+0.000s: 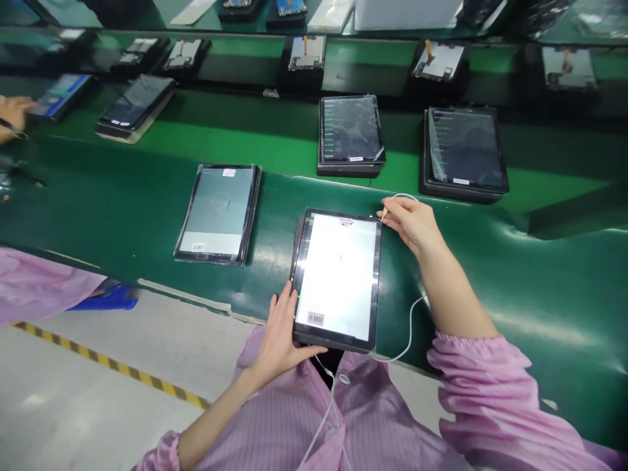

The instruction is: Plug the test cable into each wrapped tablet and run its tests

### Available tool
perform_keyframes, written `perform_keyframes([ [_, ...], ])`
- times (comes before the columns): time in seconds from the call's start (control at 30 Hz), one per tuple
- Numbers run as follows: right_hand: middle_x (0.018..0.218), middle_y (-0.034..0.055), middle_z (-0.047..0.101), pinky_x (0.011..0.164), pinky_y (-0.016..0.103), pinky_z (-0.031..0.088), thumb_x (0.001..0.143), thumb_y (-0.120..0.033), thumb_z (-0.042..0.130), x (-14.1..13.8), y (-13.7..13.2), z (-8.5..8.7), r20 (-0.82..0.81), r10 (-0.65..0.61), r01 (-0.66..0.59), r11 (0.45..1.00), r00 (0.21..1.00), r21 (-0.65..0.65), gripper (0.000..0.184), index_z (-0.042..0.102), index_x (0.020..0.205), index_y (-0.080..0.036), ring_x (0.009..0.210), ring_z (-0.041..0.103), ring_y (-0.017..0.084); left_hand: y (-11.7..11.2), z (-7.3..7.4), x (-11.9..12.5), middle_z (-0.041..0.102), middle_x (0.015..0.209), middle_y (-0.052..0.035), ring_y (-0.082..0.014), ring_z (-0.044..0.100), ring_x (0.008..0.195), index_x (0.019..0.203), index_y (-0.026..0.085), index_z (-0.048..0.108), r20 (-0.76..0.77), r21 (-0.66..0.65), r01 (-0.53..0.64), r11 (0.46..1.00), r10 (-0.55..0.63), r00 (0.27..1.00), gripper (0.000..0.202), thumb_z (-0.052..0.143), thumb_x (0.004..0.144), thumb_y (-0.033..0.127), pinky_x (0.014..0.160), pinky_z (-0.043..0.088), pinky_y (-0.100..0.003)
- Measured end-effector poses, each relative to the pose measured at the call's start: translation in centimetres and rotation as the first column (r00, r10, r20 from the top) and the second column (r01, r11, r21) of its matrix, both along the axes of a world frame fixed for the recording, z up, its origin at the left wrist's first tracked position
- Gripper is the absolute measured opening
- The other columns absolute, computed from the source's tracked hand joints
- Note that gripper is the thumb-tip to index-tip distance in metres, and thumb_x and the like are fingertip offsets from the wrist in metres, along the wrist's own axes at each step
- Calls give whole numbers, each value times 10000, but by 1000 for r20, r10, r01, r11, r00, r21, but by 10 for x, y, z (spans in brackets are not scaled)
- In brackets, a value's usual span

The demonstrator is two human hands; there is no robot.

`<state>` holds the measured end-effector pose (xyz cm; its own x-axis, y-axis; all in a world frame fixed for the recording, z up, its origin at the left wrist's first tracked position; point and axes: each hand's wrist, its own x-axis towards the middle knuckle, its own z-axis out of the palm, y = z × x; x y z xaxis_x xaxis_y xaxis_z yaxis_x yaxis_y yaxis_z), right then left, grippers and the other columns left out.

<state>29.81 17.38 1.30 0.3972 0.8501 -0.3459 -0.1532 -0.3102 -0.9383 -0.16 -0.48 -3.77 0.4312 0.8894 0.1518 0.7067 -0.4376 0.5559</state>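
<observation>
A tablet (338, 275) with a lit white screen lies in front of me at the table's near edge, a barcode sticker at its lower left. My left hand (284, 333) holds its lower left corner, fingers along the side and thumb under the bottom edge. At the upper right corner, my right hand (412, 222) pinches the small yellowish plug (384, 212) of a thin white cable (411, 320). Whether the plug is inside the tablet, I cannot tell. The cable loops down to the right and runs over my lap. To the left lies a second tablet (216, 212) with a greyish lit screen.
Film-covered tablets (350, 131) on dark blocks stand on the green conveyor (220, 131) beyond the table. Farther back, a row of dark trays carries opened device parts (308, 53). A co-worker's hand (12, 118) touches a device at far left; their pink sleeve (46, 281) shows below.
</observation>
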Motion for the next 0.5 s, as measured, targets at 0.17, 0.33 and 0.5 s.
perform_keyframes([
  [0.17, 593, -6, 606, 606, 121, 566, 794, -218, 817, 0, 1, -6, -8, -42, 42, 999, 999, 9, 216, 643, 682, -154, 628, 683, 99, 0, -1, -1, 320, 1581, -315, -449, 405, 1436, 1594, 231, -114, -10, -1, -4, 1000, 4, 1000, 1340, 822, 712, 608, 1123, 334, -653],
  [0.33, 580, -4, 600, 564, 126, 561, 789, -154, 799, -2, 3, -2, -11, -7, 6, 998, 1000, -66, 171, 667, 680, -148, 580, 655, 91, -1, -2, 1, 360, 1563, -312, -454, 408, 1432, 1597, 211, -63, -16, -11, -32, 999, 31, 999, 1330, 821, 696, 632, 1118, 344, -648],
  [0.5, 605, 17, 616, 500, 144, 527, 847, -154, 718, -4, 5, 4, 29, 4, 0, 991, 1000, -137, 180, 667, 675, -146, 511, 602, 79, -5, -1, 3, 375, 1558, -303, -443, 395, 1444, 1591, 197, -30, -43, -39, -51, 998, 49, 998, 1245, 772, 747, 639, 1135, 329, -640],
])
